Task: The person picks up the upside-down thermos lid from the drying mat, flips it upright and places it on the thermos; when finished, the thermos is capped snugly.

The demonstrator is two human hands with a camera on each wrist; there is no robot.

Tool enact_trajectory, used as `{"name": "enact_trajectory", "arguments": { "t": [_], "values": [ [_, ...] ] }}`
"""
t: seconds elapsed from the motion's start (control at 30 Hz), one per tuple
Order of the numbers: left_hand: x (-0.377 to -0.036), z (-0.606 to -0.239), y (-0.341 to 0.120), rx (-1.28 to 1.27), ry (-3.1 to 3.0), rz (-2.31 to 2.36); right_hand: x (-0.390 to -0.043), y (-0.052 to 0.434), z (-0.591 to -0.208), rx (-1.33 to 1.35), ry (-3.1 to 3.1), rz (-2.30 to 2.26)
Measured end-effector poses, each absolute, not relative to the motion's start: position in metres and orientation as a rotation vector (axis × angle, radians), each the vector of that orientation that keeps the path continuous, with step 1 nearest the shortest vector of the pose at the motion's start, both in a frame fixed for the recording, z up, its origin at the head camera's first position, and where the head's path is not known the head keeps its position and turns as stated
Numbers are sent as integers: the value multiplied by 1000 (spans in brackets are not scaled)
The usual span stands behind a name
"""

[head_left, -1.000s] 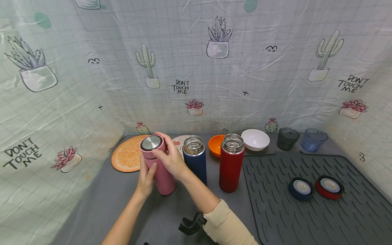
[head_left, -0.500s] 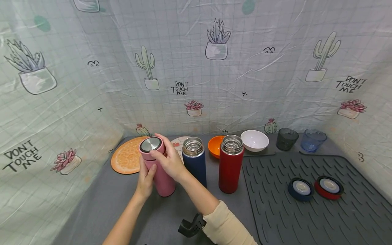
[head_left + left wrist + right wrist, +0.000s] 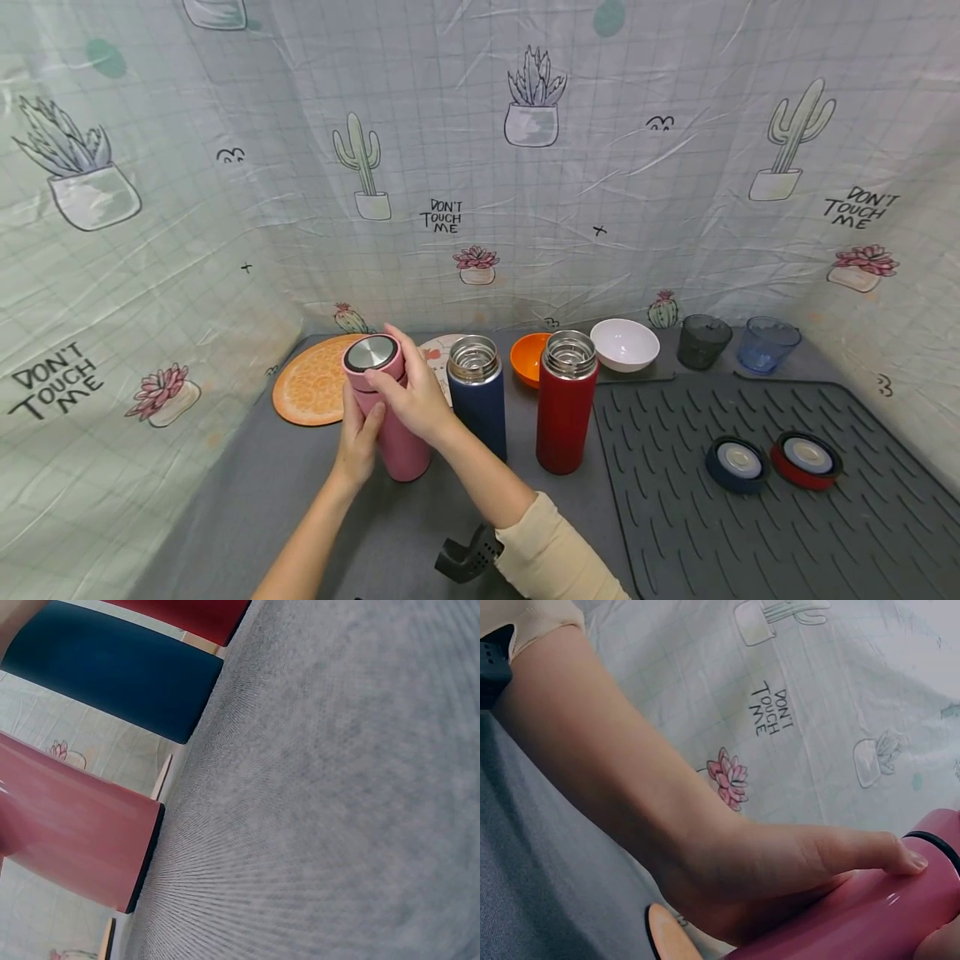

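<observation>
A pink thermos bottle (image 3: 406, 450) stands upright on the grey cloth, with a steel-topped pink lid (image 3: 372, 353) on its mouth. My left hand (image 3: 355, 446) grips the upper body, thumb up the near side; it also shows in the right wrist view, thumb tip just below the black ring. My right hand (image 3: 420, 400) holds the lid from the right, thumb at its front edge and fingers behind. Just right stand a lidless navy thermos (image 3: 480, 408) and a lidless red thermos (image 3: 564, 417). In the left wrist view, the pink bottle's base (image 3: 112, 855) sits at the cloth.
A dark ridged mat (image 3: 675, 542) on the right bears a navy lid (image 3: 737, 463) and a red lid (image 3: 806, 459), both upside down. Behind are an orange-patterned round mat (image 3: 307, 387), an orange bowl (image 3: 527, 358), a white bowl (image 3: 626, 344), a dark glass (image 3: 703, 342) and a blue glass (image 3: 768, 344).
My right thumb has shifted slightly left along the lid's front edge, while the fingers behind it have moved a little right. The left hand and the bottles stay in place.
</observation>
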State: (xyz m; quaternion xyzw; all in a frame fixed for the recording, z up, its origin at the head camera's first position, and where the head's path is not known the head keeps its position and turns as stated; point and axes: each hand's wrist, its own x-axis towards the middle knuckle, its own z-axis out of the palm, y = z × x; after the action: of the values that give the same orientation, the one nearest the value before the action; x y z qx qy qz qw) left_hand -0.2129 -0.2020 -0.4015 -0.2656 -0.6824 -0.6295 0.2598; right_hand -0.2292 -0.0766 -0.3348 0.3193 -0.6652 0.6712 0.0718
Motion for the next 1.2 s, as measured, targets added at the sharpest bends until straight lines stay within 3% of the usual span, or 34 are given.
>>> {"name": "enact_trajectory", "arguments": {
  "t": [0.83,1.2],
  "values": [
    [-217,-401,-202,-755,-1869,-1686,-231,-83,-334,766,-1927,2198],
    [-214,-403,-202,-682,-1904,-1691,-231,-77,-333,931,-1882,2253]
  ]
}}
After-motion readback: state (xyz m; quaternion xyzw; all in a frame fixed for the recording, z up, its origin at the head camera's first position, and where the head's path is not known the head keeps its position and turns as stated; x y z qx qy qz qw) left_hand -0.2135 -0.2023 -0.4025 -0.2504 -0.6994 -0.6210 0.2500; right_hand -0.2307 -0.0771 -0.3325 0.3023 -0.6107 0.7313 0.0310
